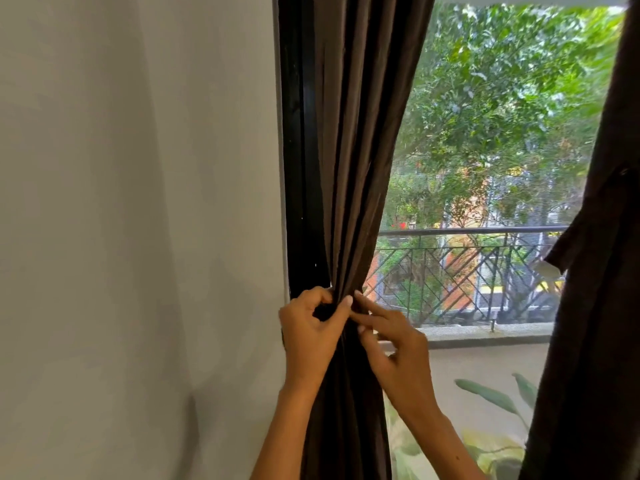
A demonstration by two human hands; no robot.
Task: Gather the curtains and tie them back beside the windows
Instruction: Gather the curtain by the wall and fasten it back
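Up close, both hands meet at the pinched waist of the dark brown curtain [349, 161], which hangs bunched into folds directly above them and drops on below between the two forearms. The left hand [310, 329] curls its fingers and thumb round the gathered cloth, gripping it beside the black window frame [298, 168]. The right hand [393, 344] touches the same bunch from the other side, its fingers bent and its fingertips [358, 295] pressed into the fabric; whether it pinches a tie cannot be told. Left of the hands stands a plain wall [138, 220]. Right of them, well apart, hangs a second curtain [588, 323], with a balcony railing [467, 271] between.
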